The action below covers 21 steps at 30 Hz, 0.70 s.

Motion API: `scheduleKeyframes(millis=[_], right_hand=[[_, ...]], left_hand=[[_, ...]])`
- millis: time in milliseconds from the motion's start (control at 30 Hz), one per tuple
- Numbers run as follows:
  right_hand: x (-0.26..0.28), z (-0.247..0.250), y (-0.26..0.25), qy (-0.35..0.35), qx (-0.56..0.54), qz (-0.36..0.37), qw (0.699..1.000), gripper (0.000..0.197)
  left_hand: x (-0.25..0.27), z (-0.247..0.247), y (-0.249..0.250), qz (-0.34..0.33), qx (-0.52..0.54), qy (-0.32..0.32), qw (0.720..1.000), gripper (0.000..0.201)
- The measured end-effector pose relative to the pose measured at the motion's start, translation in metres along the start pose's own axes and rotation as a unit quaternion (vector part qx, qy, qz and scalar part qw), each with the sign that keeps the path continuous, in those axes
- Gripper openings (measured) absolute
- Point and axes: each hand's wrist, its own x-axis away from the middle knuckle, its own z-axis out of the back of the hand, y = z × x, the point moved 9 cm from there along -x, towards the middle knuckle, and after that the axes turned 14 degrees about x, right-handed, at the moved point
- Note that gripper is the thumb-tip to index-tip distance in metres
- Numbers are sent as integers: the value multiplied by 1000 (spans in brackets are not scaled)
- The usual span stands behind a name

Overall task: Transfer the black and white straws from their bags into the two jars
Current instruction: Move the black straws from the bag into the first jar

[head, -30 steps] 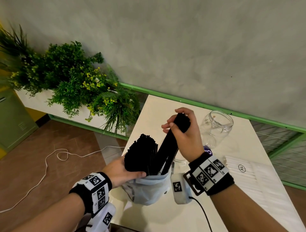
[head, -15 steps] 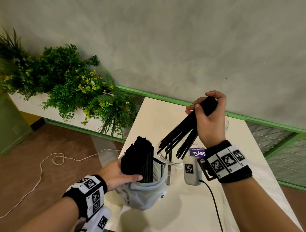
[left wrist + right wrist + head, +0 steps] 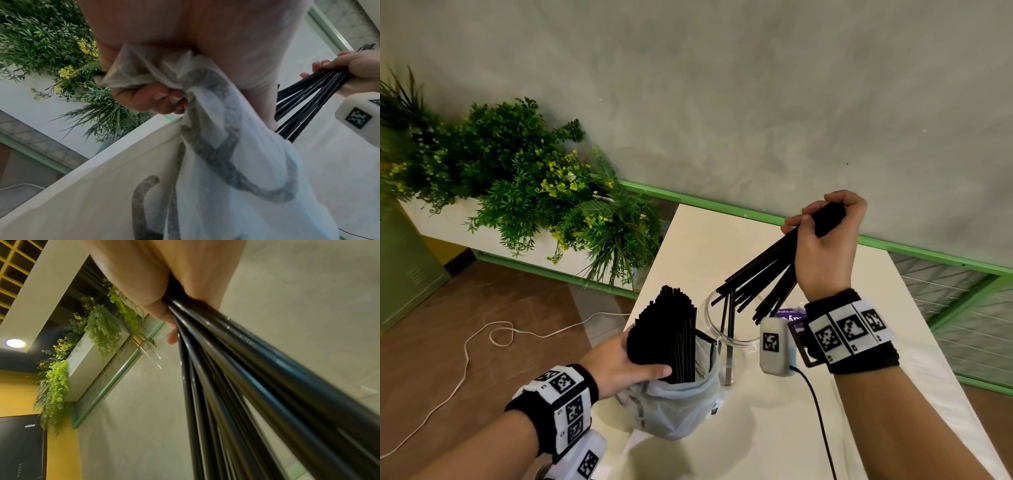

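My left hand (image 3: 635, 361) grips a pale plastic bag (image 3: 678, 407) round a thick upright bundle of black straws (image 3: 666, 330) at the table's near left. In the left wrist view my fingers (image 3: 164, 99) pinch the crumpled bag (image 3: 236, 162). My right hand (image 3: 825, 236) is raised and grips a fanned handful of black straws (image 3: 763, 274) by their top ends. Their lower ends hang over the mouth of a clear glass jar (image 3: 710, 329) with a few black straws standing in it. In the right wrist view the handful (image 3: 246, 369) runs down from my fist (image 3: 164, 272).
The white table (image 3: 705, 240) stands against a grey wall with a green rail. A planter of green plants (image 3: 517, 178) is left of it, and a white cable (image 3: 482, 335) lies on the brown floor. A green mesh fence (image 3: 962, 301) is at the right. A purple label (image 3: 789, 313) shows beside the jar.
My right hand has pulled a handful of black straws out of the bag and carried it up and right, over the jar. My left hand keeps holding the bag and bundle.
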Motion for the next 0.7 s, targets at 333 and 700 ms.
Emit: scheduleKeyframes(millis=[333, 700], right_hand=[[26, -32, 3, -39, 47, 16, 998, 46], [19, -31, 18, -33, 26, 6, 999, 48]], left_hand=[[3, 0, 9, -6, -25, 0, 1000, 69], [-3, 1, -2, -1, -15, -1, 1000, 69]])
